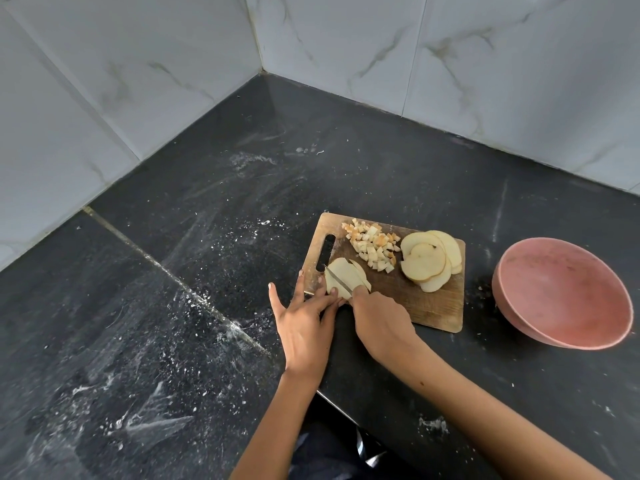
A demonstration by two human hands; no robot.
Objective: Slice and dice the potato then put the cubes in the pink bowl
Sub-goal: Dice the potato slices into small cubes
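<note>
The left hand [304, 320] lies flat, its fingers [331, 293] straight and spread. The fingertips press the near edge of a small stack of slices [344, 277] on the board [426, 299], and the thumb reaches out to the left, off the board's corner. It holds nothing; it only pins the stack.

Just right of those fingertips, the right hand [381, 320] is curled round the handle of a knife [337, 278]; the handle itself is hidden inside the fist. The blade runs up and left from the knuckles, across the top of the pinned stack, its tip near the board's handle slot.

The step in hand looks like dicing: the stack under the blade is being cut into strips or cubes. Beyond the fingers, further up the board, sits a heap of cubes [372, 249] already cut. To its right lies a fan of whole slices [429, 261] not yet touched.

Well to the right of both hands, off the board, stands the bowl [561, 292]; I see no potato in it.

The next move calls for a clean downward cut with the left fingertips kept clear of the edge, since they lie very near the blade. Much remains: this stack, the fan of slices, then moving all cubes to the bowl.
</note>
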